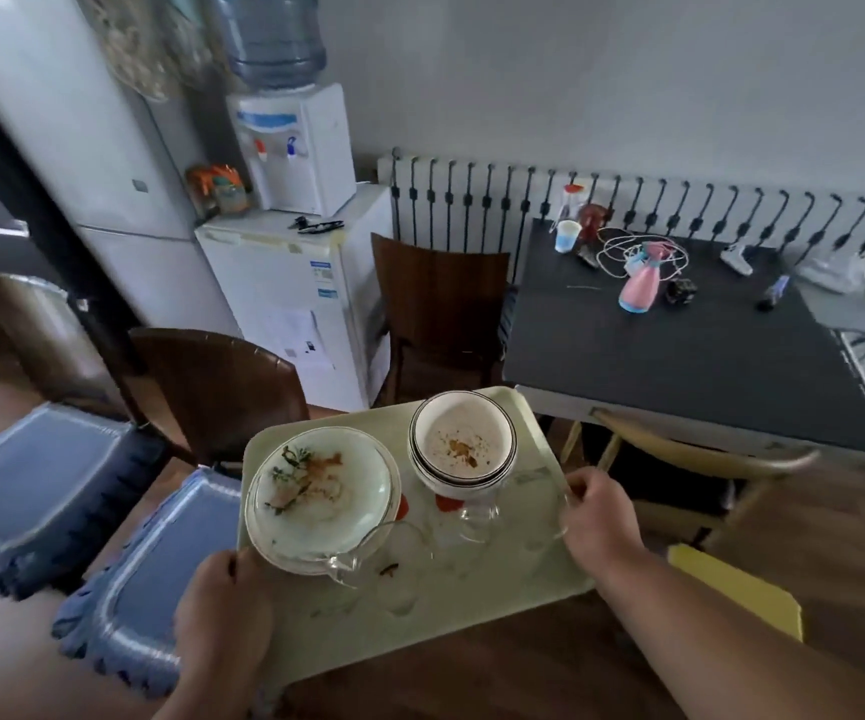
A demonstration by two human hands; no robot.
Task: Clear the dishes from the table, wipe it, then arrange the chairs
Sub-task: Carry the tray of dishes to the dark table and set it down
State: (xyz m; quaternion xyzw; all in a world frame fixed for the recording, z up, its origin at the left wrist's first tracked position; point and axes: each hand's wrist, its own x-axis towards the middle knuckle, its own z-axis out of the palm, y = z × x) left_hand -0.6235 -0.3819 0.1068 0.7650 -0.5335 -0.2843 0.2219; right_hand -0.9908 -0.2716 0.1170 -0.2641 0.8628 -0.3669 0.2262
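The fridge (82, 163) fills the 10 o'clock corner, with a small white cabinet (295, 298) beside it carrying the water dispenser (295, 148).

The dark counter (690, 345) sits at 2 o'clock. No dishes show on it, only a pink spray bottle (640, 285), a paper cup (568, 235), a white cable (643, 249) and small clutter at its far edge, so by my reading the wipe is not yet begun.

Three brown chairs (440, 298) with blue cushions (35, 491) stand loosely from 9 to 12 o'clock, and a pale wooden one (705, 459) sits tucked at the counter's near edge; they look not yet arranged.

The pale green tray (472, 610) hangs level at 6 o'clock, away from the counter, held at opposite edges so the load stays balanced.

- Stacked plates (323, 498) with food scraps lie on its left half.
- Stacked bowls (464, 441) sit at the far right corner, nested to save room.
- Several clear glasses (394, 558) lie along the near half, too transparent to count.

The left hand (225, 610) curls round the tray's near left corner, thumb on top. The right hand (599, 522) pinches the right rim.

The heavy crockery sits toward the far side, so a forward tilt could slide everything.
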